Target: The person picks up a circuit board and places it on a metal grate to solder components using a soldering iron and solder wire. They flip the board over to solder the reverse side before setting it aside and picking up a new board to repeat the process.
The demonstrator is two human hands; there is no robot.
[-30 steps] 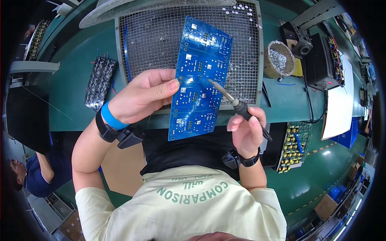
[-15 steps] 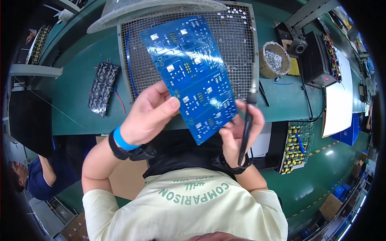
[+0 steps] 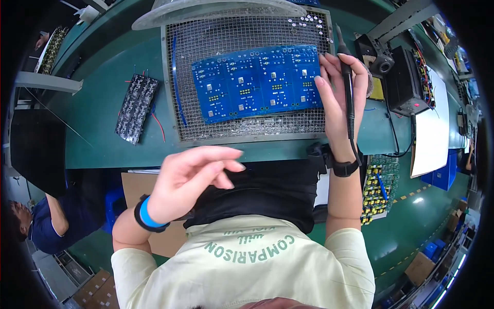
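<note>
A blue circuit board (image 3: 260, 84) lies lengthwise over the wire-mesh tray (image 3: 288, 129), its face dotted with solder points and square silver pads. My right hand (image 3: 339, 103) is at the board's right end, with thumb and fingertips at its edge. Held along that same hand is a black soldering iron (image 3: 348, 85), its tip pointing away from me and its cord running down past the wrist. In front of the bench edge hangs my left hand (image 3: 190, 177), empty, its fingers loosely bent and apart, clear of the board.
Left of the tray lies a dark populated board (image 3: 136, 109) with red and blue wires. A clear round shield (image 3: 216, 11) overhangs the tray's far side. At right stand a black box (image 3: 407, 77) and a stack of yellow-and-green boards (image 3: 378, 190). A co-worker (image 3: 49, 221) sits at far left.
The board has gone from upright tilt in both hands to lying crosswise on the mesh. My left hand has let go and drawn back; my right has moved away from me with the iron.
</note>
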